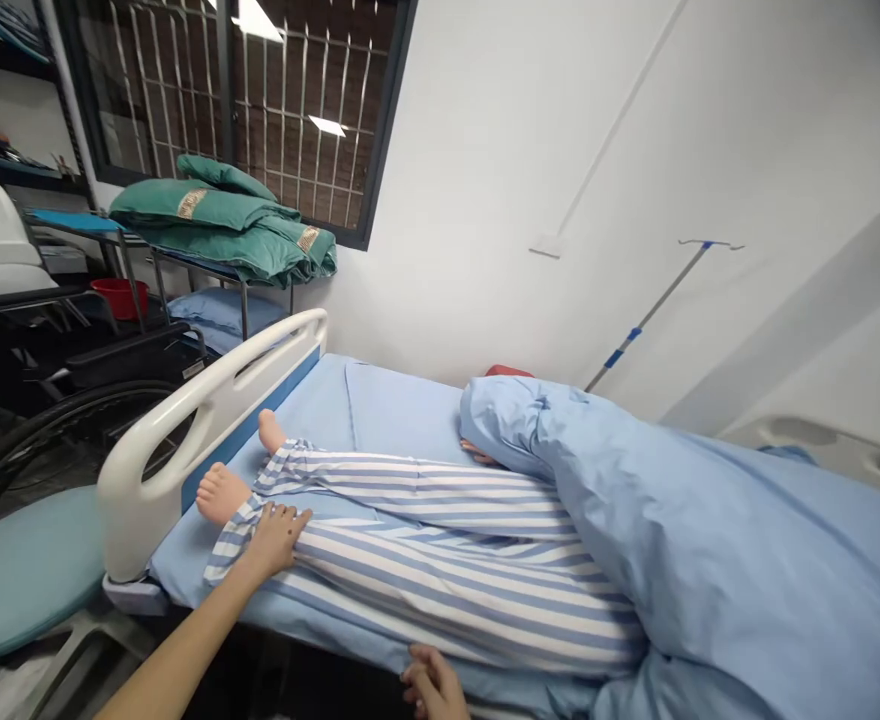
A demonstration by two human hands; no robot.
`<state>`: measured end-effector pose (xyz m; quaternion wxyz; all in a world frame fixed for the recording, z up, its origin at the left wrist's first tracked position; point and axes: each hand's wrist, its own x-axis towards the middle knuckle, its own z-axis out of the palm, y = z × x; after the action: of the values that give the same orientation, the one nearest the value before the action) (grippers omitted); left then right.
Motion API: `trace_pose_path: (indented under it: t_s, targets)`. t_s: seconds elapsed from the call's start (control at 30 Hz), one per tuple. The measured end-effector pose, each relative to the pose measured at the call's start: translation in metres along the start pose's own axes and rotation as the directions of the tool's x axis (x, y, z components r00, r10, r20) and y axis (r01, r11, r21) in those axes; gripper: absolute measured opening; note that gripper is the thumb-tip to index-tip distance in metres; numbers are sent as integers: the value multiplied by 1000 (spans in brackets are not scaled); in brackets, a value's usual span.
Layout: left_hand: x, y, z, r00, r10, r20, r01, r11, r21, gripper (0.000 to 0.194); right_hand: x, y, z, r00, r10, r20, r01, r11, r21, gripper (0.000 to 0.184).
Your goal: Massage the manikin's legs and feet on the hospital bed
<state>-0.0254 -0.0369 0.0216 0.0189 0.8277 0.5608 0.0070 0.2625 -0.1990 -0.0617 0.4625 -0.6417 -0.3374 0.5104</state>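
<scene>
A figure in blue-and-white striped trousers lies on a bed, its bare, doll-like feet toward the footboard. My left hand is on the nearer lower leg, just above the ankle, its fingers bent over the striped cloth. By the near edge of the mattress is my right hand, fingers loosely curled and apart, with nothing visible in them. A light blue quilt covers the upper part of the figure. Part of the figure's hand shows under the quilt's edge.
The cream footboard rises at the left, with a round teal seat and a wheelchair beyond it. Folded green bedding is stacked below the barred window. An IV pole stands by the wall behind the bed.
</scene>
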Motion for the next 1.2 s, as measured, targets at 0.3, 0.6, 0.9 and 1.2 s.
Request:
trace_pose_path:
  t_s: [0.3,0.6,0.9,1.2]
  targets:
    - [15,2,5,995,-40,93,38,999,23,49,1,-23,-7,985,170,-23,-164,970,180,45]
    - [19,0,5,991,-51,124,54,998,-23,47,10,-30,7,955,296,-20,-272,902,336,40]
    - [19,-5,5,993,20,117,-17,1000,-23,53,4,-25,24,924,354,145,-382,875,296,36]
    - [30,-17,-35,985,139,105,-138,990,-15,50,-2,-33,37,935,294,197,-351,841,411,37]
